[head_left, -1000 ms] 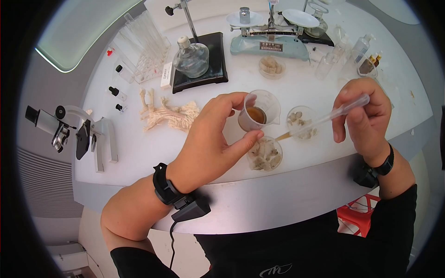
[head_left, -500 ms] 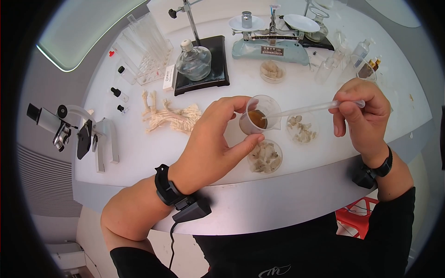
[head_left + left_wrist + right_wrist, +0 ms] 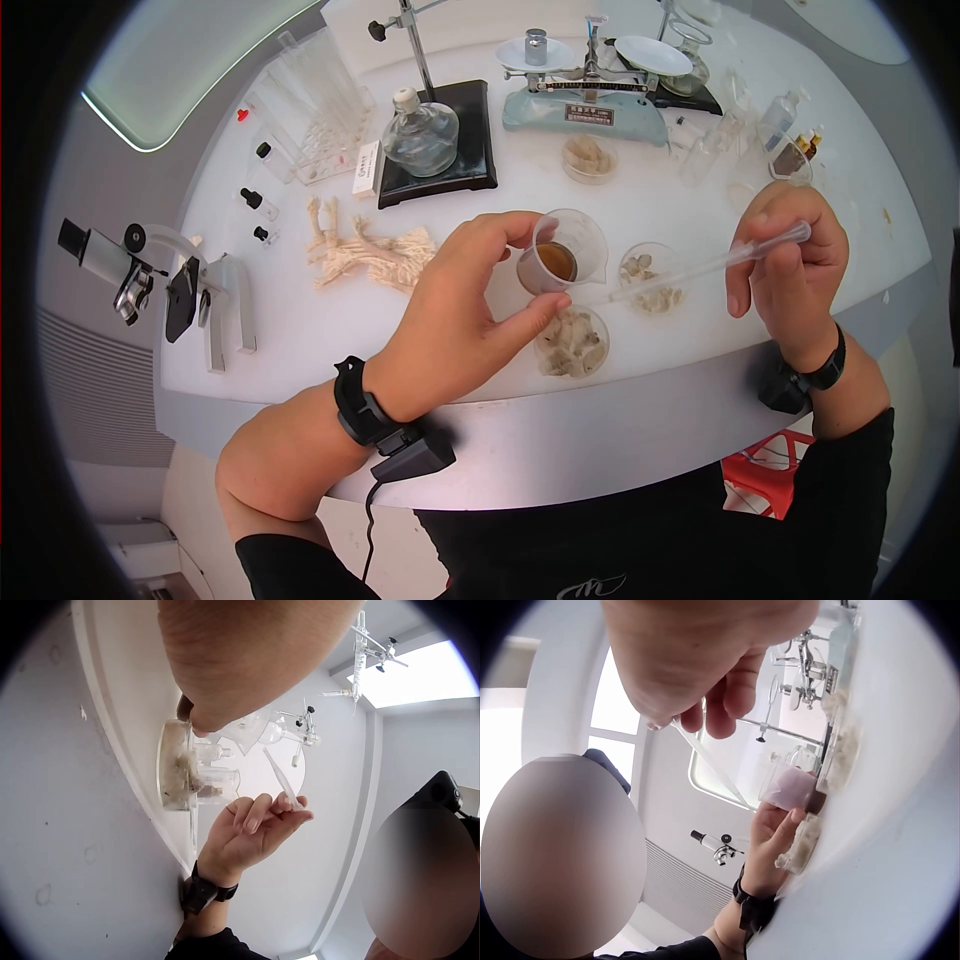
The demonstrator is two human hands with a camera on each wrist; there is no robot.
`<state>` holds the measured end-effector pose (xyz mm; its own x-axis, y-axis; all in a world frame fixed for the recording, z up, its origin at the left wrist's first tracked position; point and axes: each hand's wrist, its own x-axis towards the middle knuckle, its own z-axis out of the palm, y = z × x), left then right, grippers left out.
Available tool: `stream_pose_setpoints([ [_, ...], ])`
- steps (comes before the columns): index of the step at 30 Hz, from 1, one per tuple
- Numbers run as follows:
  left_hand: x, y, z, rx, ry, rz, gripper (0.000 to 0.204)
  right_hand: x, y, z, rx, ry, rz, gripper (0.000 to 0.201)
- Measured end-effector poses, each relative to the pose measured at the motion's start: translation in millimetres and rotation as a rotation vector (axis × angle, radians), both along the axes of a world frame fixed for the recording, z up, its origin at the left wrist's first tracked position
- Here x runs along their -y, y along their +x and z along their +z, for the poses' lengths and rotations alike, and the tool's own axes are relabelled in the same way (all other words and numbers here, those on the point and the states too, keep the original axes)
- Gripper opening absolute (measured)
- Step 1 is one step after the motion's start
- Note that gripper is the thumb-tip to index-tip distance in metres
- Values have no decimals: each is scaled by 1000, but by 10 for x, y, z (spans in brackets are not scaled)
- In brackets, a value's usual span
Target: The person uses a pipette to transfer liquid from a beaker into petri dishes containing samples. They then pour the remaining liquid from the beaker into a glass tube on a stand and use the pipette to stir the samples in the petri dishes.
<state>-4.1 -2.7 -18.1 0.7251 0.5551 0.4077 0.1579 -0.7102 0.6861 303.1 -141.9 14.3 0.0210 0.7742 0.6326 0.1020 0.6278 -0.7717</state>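
Observation:
My left hand holds a small clear beaker with brown liquid in its bottom, thumb and forefinger around its side. In my right hand, the fingers and thumb pinch a clear plastic dropper near its bulb end. The dropper slants down leftward, its tip just outside the beaker and above the far rim of the nearer petri dish. Pale, wet-looking clumps fill that dish. More pale pieces lie in a second dish, under the dropper's shaft in the head view.
Behind the hands stand a round flask on a black stand base, a balance and another dish of pale matter. A bundle of pale roots and a microscope are leftward. Glass bottles stand at back right.
The dropper's tip, brown over the nearer dish at first, went into the beaker's liquid, then came out and down over that dish again, looking clear. My left hand stays nearly still.

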Motion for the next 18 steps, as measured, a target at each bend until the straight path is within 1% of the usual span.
stream_pose_setpoints([
  [2,-3,1,-6,10,-2,-6,58,6,-14,6,-16,-7,25,31],
  [4,-5,4,-2,8,16,-6,58,5,-11,14,155,-20,63,27],
  [5,-3,4,2,7,16,-7,58,7,-32,20,155,-21,62,27],
  [7,-1,1,9,-4,28,1,58,7,-91,32,205,-118,90,25],
  [9,-1,2,7,2,24,-4,58,22,-66,5,189,-124,112,25],
  [11,-3,1,1,7,20,-7,58,65,-57,20,91,-154,106,24],
  [12,-6,3,-5,8,16,-7,58,65,-51,34,91,-155,106,24],
  [14,-4,5,-4,9,13,-8,58,60,-37,64,241,-77,114,22],
  [15,2,3,4,6,12,-6,58,57,-45,76,241,-77,113,22],
  [17,4,3,13,1,11,-5,58,50,-71,95,356,-17,95,21],
  [18,-1,3,16,-5,15,-6,58,47,-63,111,355,-17,94,21],
])
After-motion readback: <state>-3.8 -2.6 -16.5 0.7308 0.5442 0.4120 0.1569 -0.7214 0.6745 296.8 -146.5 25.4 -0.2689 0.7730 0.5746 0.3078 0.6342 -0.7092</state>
